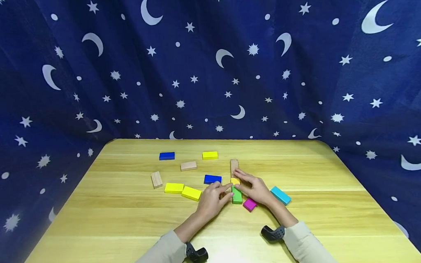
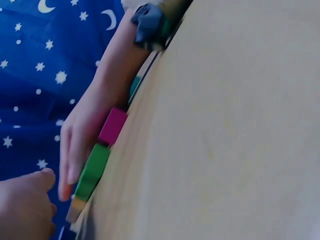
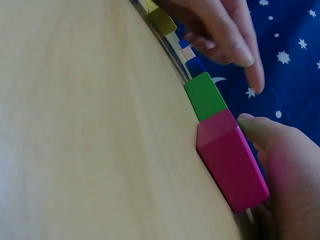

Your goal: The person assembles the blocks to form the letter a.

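Note:
A green block [image 1: 237, 195], a small orange-yellow block [image 1: 235, 181] and a plain wooden block [image 1: 234, 164] lie in a line in the head view. From the left, my left hand [image 1: 211, 200] reaches toward the green and orange-yellow blocks, index finger and thumb extended. My right hand [image 1: 256, 189] is on the other side, its fingers stretched over the wooden block and its thumb beside the orange-yellow one. Neither hand visibly grips a block; whether the fingertips touch is hard to tell. A magenta block [image 3: 232, 160] lies beside the green one, below the right hand.
Left of the line lie yellow blocks [image 1: 174, 188], a blue block [image 1: 212, 179] and wooden blocks [image 1: 188, 166]. Farther back are another blue block [image 1: 167, 156] and a yellow block [image 1: 210, 155]. A light-blue block [image 1: 280, 195] sits by the right wrist. A star-patterned curtain surrounds the wooden table [image 1: 102, 222].

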A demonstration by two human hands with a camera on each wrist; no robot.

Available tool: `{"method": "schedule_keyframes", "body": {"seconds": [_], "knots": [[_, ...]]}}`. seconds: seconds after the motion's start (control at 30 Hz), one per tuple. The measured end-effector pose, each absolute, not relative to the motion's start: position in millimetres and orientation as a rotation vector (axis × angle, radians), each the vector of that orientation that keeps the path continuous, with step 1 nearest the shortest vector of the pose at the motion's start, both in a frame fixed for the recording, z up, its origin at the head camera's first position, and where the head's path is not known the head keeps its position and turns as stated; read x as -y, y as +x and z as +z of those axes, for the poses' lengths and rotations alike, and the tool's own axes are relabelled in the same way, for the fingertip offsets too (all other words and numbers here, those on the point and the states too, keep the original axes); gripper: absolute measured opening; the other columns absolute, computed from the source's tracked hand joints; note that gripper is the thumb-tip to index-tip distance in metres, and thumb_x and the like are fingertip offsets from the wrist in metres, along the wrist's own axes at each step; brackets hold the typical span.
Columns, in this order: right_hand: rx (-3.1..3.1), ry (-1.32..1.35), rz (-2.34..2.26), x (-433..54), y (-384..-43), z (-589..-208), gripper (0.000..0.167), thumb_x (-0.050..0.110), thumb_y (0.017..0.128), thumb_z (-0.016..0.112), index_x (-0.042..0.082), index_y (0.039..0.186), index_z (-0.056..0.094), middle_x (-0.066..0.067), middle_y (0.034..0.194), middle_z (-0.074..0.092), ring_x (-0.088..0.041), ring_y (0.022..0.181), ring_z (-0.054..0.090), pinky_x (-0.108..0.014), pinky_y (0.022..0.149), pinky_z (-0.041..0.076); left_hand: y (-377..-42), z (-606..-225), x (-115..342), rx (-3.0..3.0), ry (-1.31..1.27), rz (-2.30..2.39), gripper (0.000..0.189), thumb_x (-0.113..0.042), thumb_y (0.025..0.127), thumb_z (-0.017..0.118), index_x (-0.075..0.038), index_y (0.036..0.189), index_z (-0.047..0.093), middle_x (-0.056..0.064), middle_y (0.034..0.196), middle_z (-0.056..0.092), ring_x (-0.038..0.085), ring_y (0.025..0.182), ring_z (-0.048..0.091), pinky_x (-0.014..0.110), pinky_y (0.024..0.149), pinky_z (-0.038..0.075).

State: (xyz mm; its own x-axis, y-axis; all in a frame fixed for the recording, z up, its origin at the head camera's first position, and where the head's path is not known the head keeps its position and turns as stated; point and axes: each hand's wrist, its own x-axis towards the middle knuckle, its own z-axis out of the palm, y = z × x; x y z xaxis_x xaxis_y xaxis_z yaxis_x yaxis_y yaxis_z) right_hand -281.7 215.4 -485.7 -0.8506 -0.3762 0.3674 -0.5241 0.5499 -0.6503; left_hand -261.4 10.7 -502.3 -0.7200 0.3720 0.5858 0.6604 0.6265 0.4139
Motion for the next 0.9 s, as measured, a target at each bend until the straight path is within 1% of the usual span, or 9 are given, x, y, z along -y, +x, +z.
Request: {"method": "schedule_keyframes", "body": {"seconds": [0.1, 0.2, 0.33, 0.43, 0.5, 0.6, 0.67, 0.8, 0.9], "knots": [[2.617, 0.780, 1.158, -215, -282, -485, 0.049, 0.025, 0.088, 0.064, 0.007, 0.132, 0.052, -0.008, 0.140, 0.042, -0.031, 0.126, 0.039, -0.050, 0.100, 0.032, -266, -495, -4, 2.331, -0.779, -0.876, 0.032, -0.028, 0.085, 0.067, -0.012, 0.112, 0.069, -0.007, 0.072, 0.049, 0.005, 0.062, 0.041, 0.016, 0.054, 0.036], [2.633, 0.770, 1.140, -215, -283, -485, 0.050, 0.028, 0.088, 0.064, 0.009, 0.132, 0.052, -0.006, 0.140, 0.043, -0.030, 0.126, 0.039, -0.049, 0.100, 0.032, -276, -487, 6, 2.313, -0.718, -0.879, 0.031, -0.026, 0.084, 0.068, -0.011, 0.112, 0.069, -0.003, 0.078, 0.055, 0.009, 0.068, 0.047, 0.021, 0.058, 0.041], [2.650, 0.759, 1.125, -215, -284, -486, 0.050, 0.031, 0.088, 0.063, 0.010, 0.132, 0.052, -0.006, 0.139, 0.044, -0.029, 0.126, 0.039, -0.047, 0.101, 0.032, -289, -482, 22, 2.430, -0.626, -0.830, 0.037, -0.031, 0.084, 0.068, -0.013, 0.115, 0.067, 0.003, 0.095, 0.059, 0.018, 0.085, 0.050, 0.030, 0.071, 0.043], [2.659, 0.755, 1.122, -216, -285, -488, 0.049, 0.032, 0.089, 0.062, 0.010, 0.132, 0.052, -0.005, 0.139, 0.044, -0.028, 0.126, 0.039, -0.047, 0.101, 0.032, -297, -482, 34, 2.564, -0.620, -0.794, 0.045, -0.035, 0.083, 0.068, -0.012, 0.121, 0.063, 0.008, 0.111, 0.057, 0.025, 0.098, 0.049, 0.037, 0.080, 0.041], [2.662, 0.758, 1.122, -216, -285, -489, 0.050, 0.033, 0.089, 0.062, 0.010, 0.132, 0.052, -0.005, 0.139, 0.044, -0.028, 0.126, 0.039, -0.047, 0.101, 0.032, -301, -482, 40, 2.628, -0.646, -0.809, 0.048, -0.034, 0.082, 0.069, -0.010, 0.124, 0.060, 0.009, 0.117, 0.055, 0.028, 0.104, 0.047, 0.041, 0.084, 0.040], [2.664, 0.760, 1.129, -217, -284, -489, 0.050, 0.033, 0.089, 0.062, 0.010, 0.132, 0.052, -0.005, 0.138, 0.044, -0.029, 0.126, 0.039, -0.048, 0.100, 0.032, -305, -483, 46, 2.672, -0.694, -0.871, 0.051, -0.030, 0.081, 0.071, -0.008, 0.126, 0.058, 0.011, 0.121, 0.054, 0.030, 0.109, 0.046, 0.044, 0.089, 0.039], [2.668, 0.756, 1.137, -217, -283, -488, 0.050, 0.033, 0.089, 0.062, 0.010, 0.132, 0.052, -0.005, 0.138, 0.044, -0.029, 0.126, 0.039, -0.047, 0.101, 0.032, -306, -484, 48, 2.681, -0.714, -0.920, 0.051, -0.027, 0.081, 0.071, -0.007, 0.126, 0.058, 0.012, 0.121, 0.055, 0.030, 0.109, 0.047, 0.046, 0.089, 0.039], [2.679, 0.740, 1.142, -216, -283, -486, 0.050, 0.034, 0.088, 0.062, 0.011, 0.132, 0.052, -0.004, 0.138, 0.045, -0.028, 0.126, 0.039, -0.046, 0.101, 0.032, -307, -483, 49, 2.697, -0.715, -0.987, 0.047, -0.021, 0.083, 0.070, -0.006, 0.125, 0.058, 0.011, 0.120, 0.057, 0.029, 0.107, 0.048, 0.045, 0.090, 0.039], [2.688, 0.732, 1.146, -215, -281, -486, 0.050, 0.034, 0.088, 0.062, 0.011, 0.132, 0.053, -0.004, 0.137, 0.045, -0.029, 0.126, 0.039, -0.047, 0.101, 0.031, -307, -482, 49, 2.707, -0.708, -0.990, 0.041, -0.019, 0.084, 0.069, -0.006, 0.122, 0.061, 0.009, 0.118, 0.058, 0.027, 0.106, 0.049, 0.043, 0.090, 0.040]]}}
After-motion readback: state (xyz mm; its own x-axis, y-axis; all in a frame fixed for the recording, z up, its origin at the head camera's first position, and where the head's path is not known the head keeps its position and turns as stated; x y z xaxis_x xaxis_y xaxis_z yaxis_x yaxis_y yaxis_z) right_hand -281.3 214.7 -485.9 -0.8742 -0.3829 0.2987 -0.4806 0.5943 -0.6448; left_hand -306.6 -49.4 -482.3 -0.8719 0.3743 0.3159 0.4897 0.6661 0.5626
